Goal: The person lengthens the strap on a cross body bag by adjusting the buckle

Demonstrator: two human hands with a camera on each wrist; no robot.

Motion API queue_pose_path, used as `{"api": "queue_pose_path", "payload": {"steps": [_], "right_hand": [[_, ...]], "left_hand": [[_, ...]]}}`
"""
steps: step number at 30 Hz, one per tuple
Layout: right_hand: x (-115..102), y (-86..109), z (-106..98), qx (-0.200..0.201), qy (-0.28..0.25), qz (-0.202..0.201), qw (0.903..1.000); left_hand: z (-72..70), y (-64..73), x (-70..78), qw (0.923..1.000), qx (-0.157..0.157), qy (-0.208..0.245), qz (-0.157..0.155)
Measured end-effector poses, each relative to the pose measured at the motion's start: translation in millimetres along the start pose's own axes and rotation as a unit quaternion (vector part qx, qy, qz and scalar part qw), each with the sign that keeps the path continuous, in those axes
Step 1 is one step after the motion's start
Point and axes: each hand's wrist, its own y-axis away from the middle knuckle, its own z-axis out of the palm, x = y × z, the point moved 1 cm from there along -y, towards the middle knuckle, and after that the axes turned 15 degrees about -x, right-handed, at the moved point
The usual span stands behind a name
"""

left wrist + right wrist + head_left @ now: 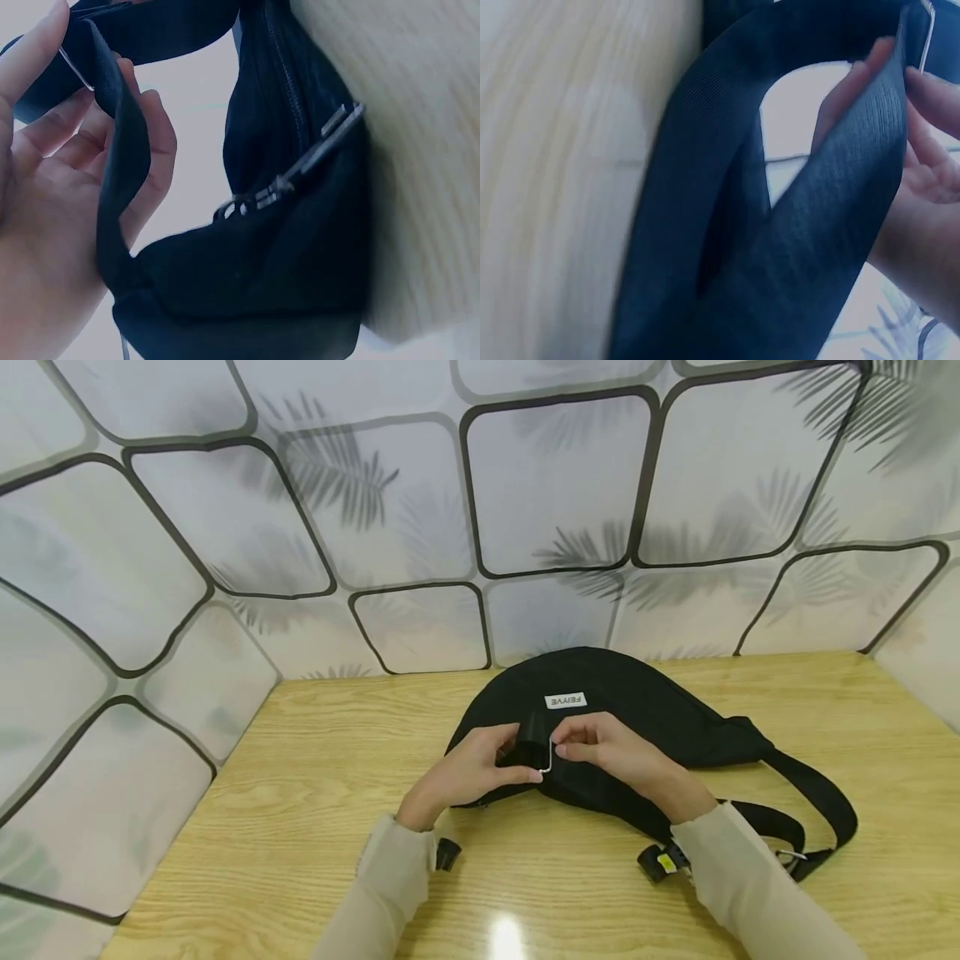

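Both hands meet over a black bag: the left hand and right hand each pinch its strap at a metal ring between them.

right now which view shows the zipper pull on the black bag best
The left wrist view: the metal zipper pull lies sharp against the black bag. The head view shows the bag whole, with no pull visible; the right wrist view shows only strap.

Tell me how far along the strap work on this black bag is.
Done: black sling bag lies flat on the table. In hand: left hand and right hand pinch the strap at a metal ring. Left: the buckle lies unfastened.
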Motion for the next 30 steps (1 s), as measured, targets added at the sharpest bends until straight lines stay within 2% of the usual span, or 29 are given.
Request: {"api": "queue_pose_path", "payload": {"steps": [4,12,17,22,30], "right_hand": [[-4.1,-1.0,1.2,0.002,-0.017,-0.004,0.9998],[-2.6,13.7,-17.9,-0.056,0.075,0.043,0.9946],[-3.0,14.7,-21.0,-0.074,0.069,0.026,0.9945],[-2.6,8.9,-16.6,-0.054,0.044,-0.009,0.9976],[3.4,3.6,-9.4,-0.012,-0.017,-0.017,0.9996]], "left_hand": [[1.4,-1.2,1.1,1.0,-0.004,0.007,0.004],[-2.4,1.2,1.7,0.9997,0.012,-0.018,0.01],[-3.5,1.7,3.7,0.9997,0.008,-0.023,0.009],[-2.9,2.2,4.7,0.9998,0.002,-0.019,-0.012],[-1.2,1.2,4.5,0.9999,-0.002,-0.008,-0.008]]}}
